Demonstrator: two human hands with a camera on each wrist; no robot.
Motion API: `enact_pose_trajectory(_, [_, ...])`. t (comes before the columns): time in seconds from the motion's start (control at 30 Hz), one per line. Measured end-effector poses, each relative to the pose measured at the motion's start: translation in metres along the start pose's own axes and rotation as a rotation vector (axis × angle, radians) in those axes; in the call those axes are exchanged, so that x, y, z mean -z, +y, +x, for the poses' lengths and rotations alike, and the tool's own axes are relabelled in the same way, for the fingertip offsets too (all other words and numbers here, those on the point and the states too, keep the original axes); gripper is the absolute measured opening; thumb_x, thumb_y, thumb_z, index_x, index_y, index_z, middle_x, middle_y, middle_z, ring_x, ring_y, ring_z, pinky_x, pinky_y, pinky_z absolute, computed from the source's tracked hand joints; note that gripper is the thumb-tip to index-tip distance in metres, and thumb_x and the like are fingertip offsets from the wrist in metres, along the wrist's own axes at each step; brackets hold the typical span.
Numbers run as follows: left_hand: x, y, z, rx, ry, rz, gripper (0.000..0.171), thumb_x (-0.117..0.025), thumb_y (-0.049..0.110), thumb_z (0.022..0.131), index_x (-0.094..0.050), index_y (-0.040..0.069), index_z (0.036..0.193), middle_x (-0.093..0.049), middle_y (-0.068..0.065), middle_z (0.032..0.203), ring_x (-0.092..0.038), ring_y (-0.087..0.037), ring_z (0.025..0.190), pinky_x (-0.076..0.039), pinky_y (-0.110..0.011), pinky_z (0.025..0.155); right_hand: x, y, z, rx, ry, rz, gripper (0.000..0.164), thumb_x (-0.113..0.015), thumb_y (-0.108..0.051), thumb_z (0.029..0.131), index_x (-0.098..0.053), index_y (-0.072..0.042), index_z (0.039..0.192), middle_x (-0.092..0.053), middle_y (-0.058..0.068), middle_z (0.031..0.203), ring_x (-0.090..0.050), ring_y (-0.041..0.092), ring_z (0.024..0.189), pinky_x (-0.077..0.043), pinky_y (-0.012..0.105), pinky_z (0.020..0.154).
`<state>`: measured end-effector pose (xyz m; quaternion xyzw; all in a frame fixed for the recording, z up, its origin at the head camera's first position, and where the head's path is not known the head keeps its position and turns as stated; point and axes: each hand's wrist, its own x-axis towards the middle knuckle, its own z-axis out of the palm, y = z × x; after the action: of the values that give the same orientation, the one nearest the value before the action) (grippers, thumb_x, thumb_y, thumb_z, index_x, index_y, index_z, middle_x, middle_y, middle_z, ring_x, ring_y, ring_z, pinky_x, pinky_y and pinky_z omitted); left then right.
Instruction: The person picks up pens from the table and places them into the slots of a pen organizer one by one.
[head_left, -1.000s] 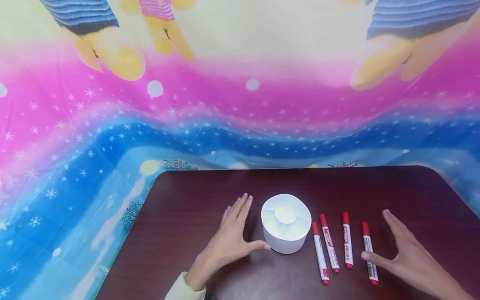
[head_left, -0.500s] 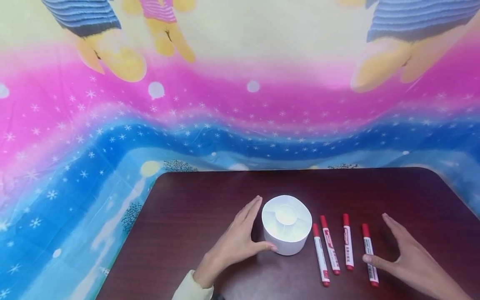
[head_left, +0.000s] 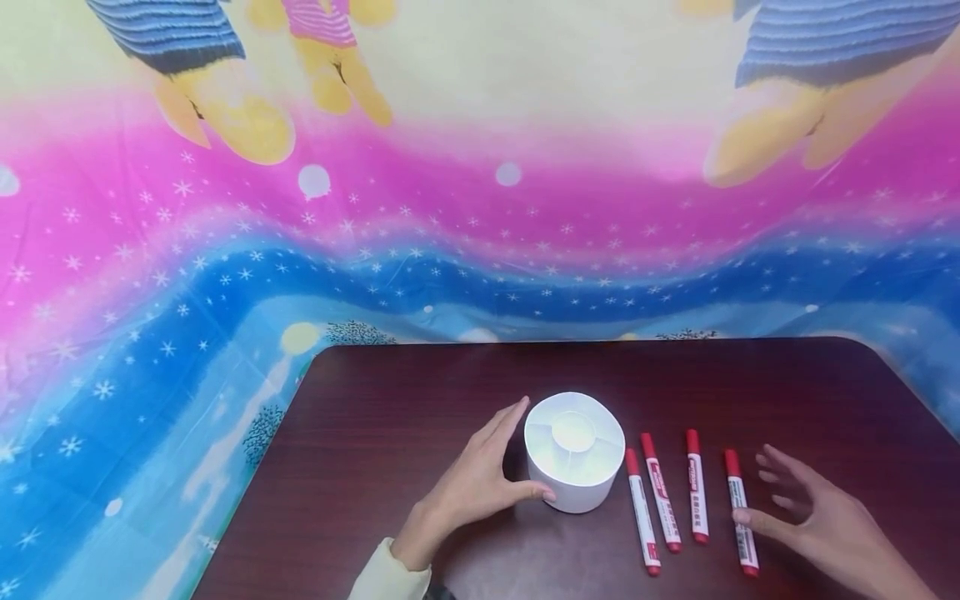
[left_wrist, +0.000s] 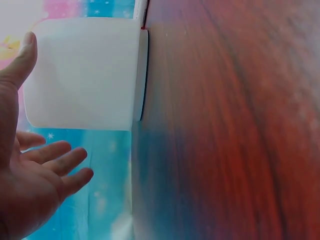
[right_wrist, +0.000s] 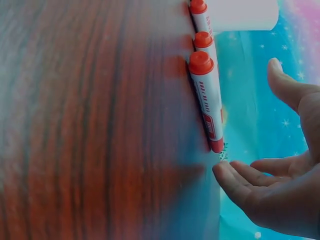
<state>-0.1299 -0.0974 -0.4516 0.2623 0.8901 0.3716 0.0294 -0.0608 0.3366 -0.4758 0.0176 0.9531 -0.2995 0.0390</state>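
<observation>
A white round organizer (head_left: 573,492) with a ring in its middle and divided compartments stands upright on the table. My left hand (head_left: 480,475) is at its left side, thumb in front and fingers spread behind. Whether the thumb touches the wall I cannot tell; the left wrist view shows the fingers (left_wrist: 65,162) fairly straight and apart from the organizer (left_wrist: 85,75). Several red-capped white markers lie in a row to its right. Over the rightmost marker (head_left: 741,521) hovers the thumb of my right hand (head_left: 825,521), its fingers loosely bent and holding nothing.
The dark wooden table (head_left: 420,383) has rounded far corners. Behind it hangs a colourful printed cloth (head_left: 450,208). The left marker (head_left: 642,517) lies close beside the organizer, nearly parallel with its neighbour (head_left: 662,496); another marker (head_left: 697,492) lies farther right.
My left hand has moved right, closer to the organizer. The fingers of my right hand have spread and bent a little. The organizer and markers have stayed in place.
</observation>
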Motion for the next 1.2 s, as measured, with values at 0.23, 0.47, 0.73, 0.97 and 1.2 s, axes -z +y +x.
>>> enact_pose_trajectory(0.23, [-0.002, -0.003, 0.003, -0.022, 0.006, -0.037, 0.118, -0.095, 0.051, 0.078, -0.028, 0.02, 0.171, -0.042, -0.006, 0.171, -0.045, -0.027, 0.157, -0.045, -0.056, 0.124, -0.002, -0.001, 0.004, -0.075, -0.011, 0.054, 0.104, -0.088, -0.045, 0.089, -0.036, 0.014, 0.157, -0.058, 0.039, 0.145, -0.073, 0.007, 0.094, -0.059, 0.02, 0.069])
enact_pose_trajectory(0.47, [-0.004, -0.004, 0.006, -0.028, 0.004, -0.067, 0.117, -0.096, 0.049, 0.077, -0.031, 0.02, 0.17, -0.047, -0.004, 0.168, -0.048, -0.024, 0.154, -0.045, -0.053, 0.124, -0.002, 0.003, 0.01, -0.132, -0.038, 0.016, 0.102, -0.087, -0.053, 0.087, -0.044, 0.012, 0.154, -0.069, 0.031, 0.135, -0.071, 0.0, 0.084, -0.056, 0.04, 0.085])
enact_pose_trajectory(0.73, [-0.005, -0.002, 0.008, -0.051, 0.013, -0.071, 0.117, -0.097, 0.048, 0.077, -0.032, 0.019, 0.17, -0.053, -0.004, 0.162, -0.054, -0.022, 0.148, -0.047, -0.05, 0.123, 0.0, 0.007, 0.015, -0.164, -0.065, 0.061, 0.101, -0.086, -0.055, 0.087, -0.047, 0.01, 0.154, -0.078, 0.021, 0.124, -0.075, 0.001, 0.084, -0.049, 0.062, 0.097])
enact_pose_trajectory(0.97, [-0.005, -0.002, 0.008, -0.061, 0.021, -0.068, 0.117, -0.097, 0.047, 0.076, -0.034, 0.018, 0.169, -0.055, -0.004, 0.161, -0.055, -0.021, 0.147, -0.048, -0.049, 0.122, 0.002, 0.003, 0.019, -0.214, -0.104, 0.096, 0.095, -0.083, -0.057, 0.09, -0.054, 0.011, 0.148, -0.08, 0.018, 0.118, -0.08, 0.017, 0.089, -0.06, 0.031, 0.071])
enact_pose_trajectory(1.2, [-0.006, -0.004, 0.009, -0.072, 0.03, -0.063, 0.115, -0.097, 0.047, 0.077, -0.035, 0.016, 0.168, -0.056, -0.004, 0.159, -0.056, -0.02, 0.146, -0.049, -0.048, 0.122, -0.003, -0.011, 0.024, -0.211, -0.05, 0.064, 0.088, -0.089, -0.052, 0.085, -0.062, 0.015, 0.134, -0.082, 0.014, 0.101, -0.076, 0.012, 0.069, -0.06, 0.03, 0.06])
